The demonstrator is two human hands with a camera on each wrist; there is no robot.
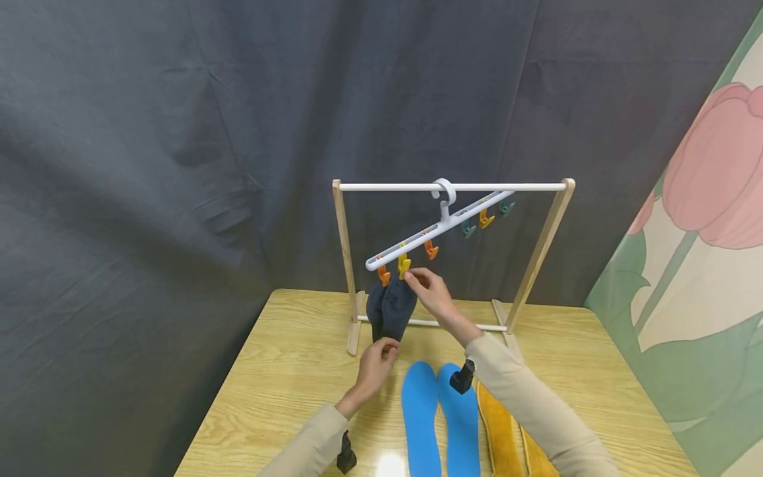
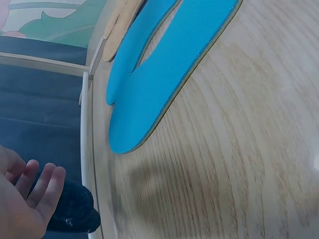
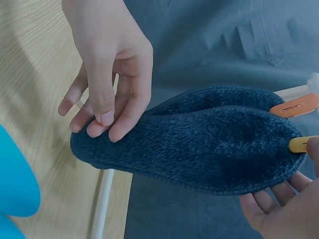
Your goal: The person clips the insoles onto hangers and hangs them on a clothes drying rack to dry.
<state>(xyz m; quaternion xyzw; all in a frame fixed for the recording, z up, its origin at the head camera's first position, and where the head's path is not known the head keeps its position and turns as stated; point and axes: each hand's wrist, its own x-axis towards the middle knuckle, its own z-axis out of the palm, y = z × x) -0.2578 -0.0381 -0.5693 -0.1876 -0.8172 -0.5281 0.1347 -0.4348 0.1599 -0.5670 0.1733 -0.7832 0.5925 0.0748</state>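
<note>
Filling the far left, a dark curtain [image 1: 149,199] hangs behind the tabletop [image 1: 280,384], and beyond the far-left corner stands nothing but its folds. Next comes the rack [image 1: 344,245], with wooden posts and white bars, set by the far edge. Under its left end hang two dark blue fluffy insoles: the rear insole [image 3: 209,101] at an orange clip [image 1: 384,275], the front insole [image 3: 209,149] at a yellow clip [image 1: 404,264]. The left hand [image 1: 374,366] is at the front insole's lower end, its grip bent with fingertips against the pile; whether they pinch it, I cannot tell. The right hand [image 1: 434,291] has its grip clamped on the yellow clip, thumb in front and other fingers behind the insole's upper end. Above, the white hanger [image 1: 411,242] slants from its hook on the top bar, bearing four more clips toward the right: orange, teal, yellow, teal. Nearer the viewer, two bright blue insoles [image 1: 421,417] lie side by side on the tabletop, then two mustard insoles [image 1: 499,430], partly covered by the right sleeve [image 1: 542,404]. Past the right edge, a wall [image 1: 709,179] shows a pink tulip.
</note>
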